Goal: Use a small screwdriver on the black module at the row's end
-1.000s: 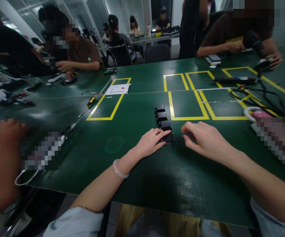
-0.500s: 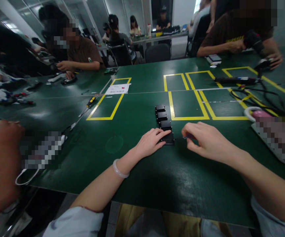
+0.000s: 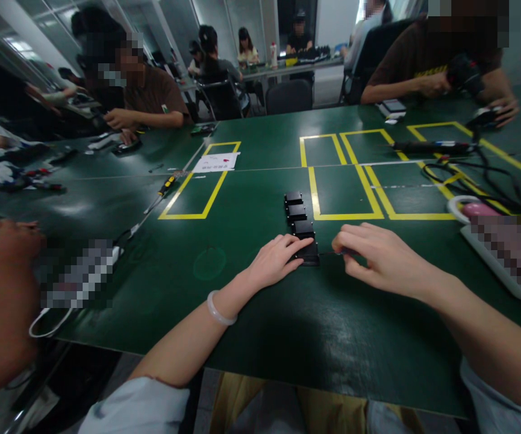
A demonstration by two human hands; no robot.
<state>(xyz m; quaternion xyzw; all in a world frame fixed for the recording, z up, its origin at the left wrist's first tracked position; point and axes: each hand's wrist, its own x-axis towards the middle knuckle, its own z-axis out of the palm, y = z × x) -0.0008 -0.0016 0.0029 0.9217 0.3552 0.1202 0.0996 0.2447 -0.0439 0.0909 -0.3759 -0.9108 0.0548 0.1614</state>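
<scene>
Left hand (image 3: pixel 278 260) lies flat, open, pinning nearest small black plastic box (image 3: pixel 308 254); right hand (image 3: pixel 373 256) pinches thin dark tool (image 3: pixel 327 253); keep box steady, tool level

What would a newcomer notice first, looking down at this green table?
First, the two bare hands meeting mid-table: the left hand lies flat on the nearest of four small black boxes set in a row, while the right hand pinches a thin tool at that box's side. Next, the bright yellow taped rectangles on the green table just beyond. People sit working along the far edge.
</scene>
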